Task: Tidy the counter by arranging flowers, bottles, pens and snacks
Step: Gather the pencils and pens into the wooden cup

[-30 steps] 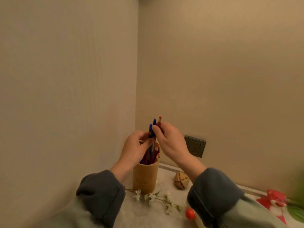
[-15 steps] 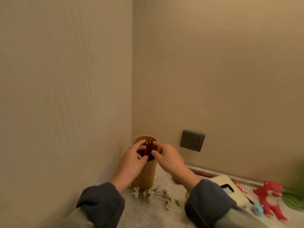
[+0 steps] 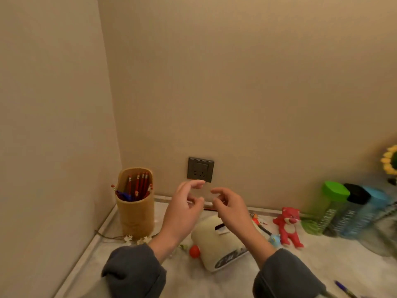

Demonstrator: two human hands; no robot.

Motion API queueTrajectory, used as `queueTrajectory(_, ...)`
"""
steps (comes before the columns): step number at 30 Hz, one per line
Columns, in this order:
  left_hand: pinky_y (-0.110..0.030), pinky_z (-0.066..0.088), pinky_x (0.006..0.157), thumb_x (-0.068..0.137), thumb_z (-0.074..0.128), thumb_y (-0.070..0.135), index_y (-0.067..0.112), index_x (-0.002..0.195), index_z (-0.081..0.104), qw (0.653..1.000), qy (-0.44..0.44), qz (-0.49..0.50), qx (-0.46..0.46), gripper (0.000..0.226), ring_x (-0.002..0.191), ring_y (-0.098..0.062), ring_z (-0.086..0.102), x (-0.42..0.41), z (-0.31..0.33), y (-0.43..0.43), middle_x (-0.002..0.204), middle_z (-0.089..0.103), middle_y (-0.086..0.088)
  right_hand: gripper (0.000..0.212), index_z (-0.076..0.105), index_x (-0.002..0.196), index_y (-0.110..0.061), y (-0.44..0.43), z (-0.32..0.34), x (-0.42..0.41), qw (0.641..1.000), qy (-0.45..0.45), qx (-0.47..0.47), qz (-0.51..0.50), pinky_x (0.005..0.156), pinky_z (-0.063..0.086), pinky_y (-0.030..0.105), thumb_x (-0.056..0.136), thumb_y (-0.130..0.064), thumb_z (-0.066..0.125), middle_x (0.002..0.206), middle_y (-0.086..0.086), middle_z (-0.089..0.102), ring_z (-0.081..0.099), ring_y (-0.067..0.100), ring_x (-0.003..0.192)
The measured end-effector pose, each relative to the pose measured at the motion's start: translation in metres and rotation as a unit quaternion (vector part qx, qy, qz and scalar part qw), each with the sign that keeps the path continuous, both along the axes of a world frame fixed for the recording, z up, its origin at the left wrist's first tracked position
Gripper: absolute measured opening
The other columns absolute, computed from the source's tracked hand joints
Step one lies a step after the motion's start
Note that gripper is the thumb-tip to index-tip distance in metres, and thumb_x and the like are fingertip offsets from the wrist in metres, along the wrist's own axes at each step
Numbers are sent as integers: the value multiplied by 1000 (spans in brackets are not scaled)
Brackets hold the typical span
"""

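While both hands hover empty over the counter point(image 3: 322, 267), the pen step reads as nearly done, not finished.

Far left, in the corner: bamboo holder point(image 3: 135, 214) upright, red and blue pens point(image 3: 138, 186) standing in it, one leaning out over the left rim. White flower sprig point(image 3: 137, 239) lies flat at the holder's foot, not yet arranged.

Left hand point(image 3: 182, 211): fingers loosely curled, gripping nothing. Right hand point(image 3: 233, 209) just beside it, likewise relaxed and bare, fingertips apart from the left's.

Below them, a cream box point(image 3: 219, 246) with a small red ball point(image 3: 194, 251) at its left end; touching or not, cannot tell. Further right, a red plush toy point(image 3: 289, 226), then three bottles point(image 3: 348, 211) in a row by the wall.

Stray blue pen point(image 3: 343, 286) lies near the front right. Likely next: right hand reaches down for it, pinches the barrel, then carries it across to the holder.
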State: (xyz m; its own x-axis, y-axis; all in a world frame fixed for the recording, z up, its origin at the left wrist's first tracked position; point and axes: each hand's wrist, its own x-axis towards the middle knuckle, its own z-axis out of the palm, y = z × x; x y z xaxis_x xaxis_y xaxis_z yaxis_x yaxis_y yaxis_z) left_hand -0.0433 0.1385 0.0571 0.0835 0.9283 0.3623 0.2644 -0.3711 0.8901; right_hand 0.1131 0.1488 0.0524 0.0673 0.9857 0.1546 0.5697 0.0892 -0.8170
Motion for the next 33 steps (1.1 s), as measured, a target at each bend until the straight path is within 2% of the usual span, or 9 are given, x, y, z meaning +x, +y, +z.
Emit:
queueTrajectory(5, -13, 44, 79, 87, 61, 25, 52, 109, 48, 993, 96, -49, -51, 37, 96, 11, 53, 57, -25, 8, 115, 54, 24, 25, 65, 113, -30, -13, -14, 66, 998, -24, -29, -47, 72, 52, 30, 93, -21, 53, 86, -9, 67, 63, 6, 78)
queueTrajectory(8, -19, 42, 92, 87, 62, 31, 47, 118, 50, 982, 157, -67, -85, 36, 111, 4, 51, 89, -39, 17, 120, 54, 21, 26, 66, 115, -28, -13, -22, 99, 997, -44, -46, -51, 70, 48, 23, 93, -21, 54, 93, -12, 66, 61, 2, 86)
queueTrajectory(15, -30, 40, 101, 86, 61, 38, 37, 131, 48, 955, 267, -48, -122, 47, 124, -11, 47, 137, -61, 47, 135, 51, 10, 28, 65, 117, -24, 6, -40, 145, 993, -74, -75, -46, 88, 54, 37, 94, -18, 51, 107, -4, 69, 63, 12, 98)
queueTrajectory(18, -34, 39, 104, 87, 57, 42, 35, 134, 47, 939, 319, -42, -125, 49, 126, -17, 45, 153, -66, 59, 137, 51, 7, 29, 63, 119, -26, 16, -53, 162, 989, -110, -92, -38, 80, 52, 30, 95, -20, 49, 107, -7, 68, 63, 11, 94)
queueTrajectory(20, -36, 40, 103, 88, 54, 44, 34, 130, 52, 923, 367, -33, -107, 43, 123, -18, 48, 161, -67, 65, 133, 54, 6, 27, 63, 118, -27, 23, -63, 170, 984, -135, -111, -29, 70, 48, 27, 94, -21, 49, 99, -10, 67, 62, 9, 86)
queueTrajectory(21, -36, 42, 100, 89, 52, 43, 33, 125, 56, 914, 395, -28, -90, 39, 119, -18, 50, 164, -67, 68, 128, 57, 4, 27, 63, 118, -26, 26, -67, 173, 982, -146, -117, -23, 71, 47, 27, 94, -21, 50, 99, -9, 67, 62, 10, 86)
queueTrajectory(24, -36, 49, 88, 91, 50, 39, 29, 111, 65, 892, 446, -8, -72, 27, 106, -20, 56, 171, -62, 76, 114, 62, 2, 31, 63, 120, -25, 34, -81, 179, 976, -175, -131, 0, 84, 50, 29, 92, -18, 52, 114, -3, 68, 63, 15, 102)
queueTrajectory(27, -33, 48, 81, 93, 50, 40, 26, 110, 64, 855, 502, -15, -127, 26, 102, -21, 59, 177, -58, 83, 110, 65, 1, 35, 60, 122, -27, 39, -93, 180, 967, -206, -147, 16, 89, 52, 35, 89, -18, 54, 122, -2, 65, 61, 19, 110)
queueTrajectory(33, -35, 50, 83, 89, 56, 37, 20, 109, 64, 769, 602, -74, -201, 27, 102, -24, 60, 186, -62, 102, 110, 65, -2, 40, 56, 126, -27, 50, -112, 182, 948, -271, -164, 35, 83, 55, 39, 87, -17, 53, 120, 2, 62, 62, 23, 105)
